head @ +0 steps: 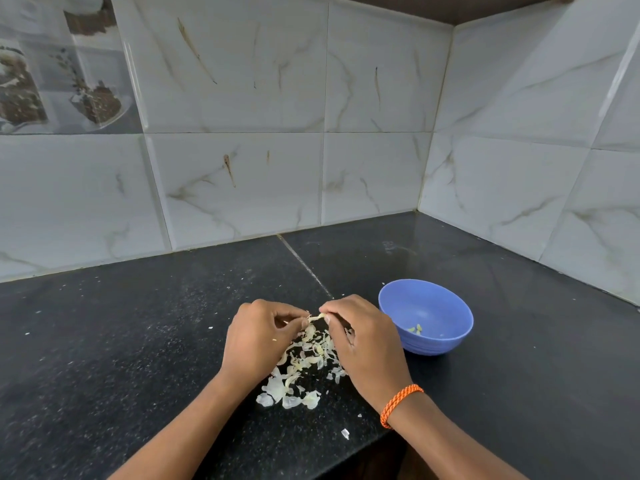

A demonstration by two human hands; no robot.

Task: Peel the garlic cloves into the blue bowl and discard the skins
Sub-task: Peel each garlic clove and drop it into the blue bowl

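**Colours on my counter**

My blue bowl point(426, 317) sits right of centre on the speckled black countertop point(138, 341). Pale cream garlic skins point(304, 362) lie mid-frame. White, tan-veined marble tiles point(242, 98) fill the top. My right wrist wears an orange braided band point(398, 403).

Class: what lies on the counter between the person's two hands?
In the head view, a pile of garlic skins lies between the left hand and the right hand.
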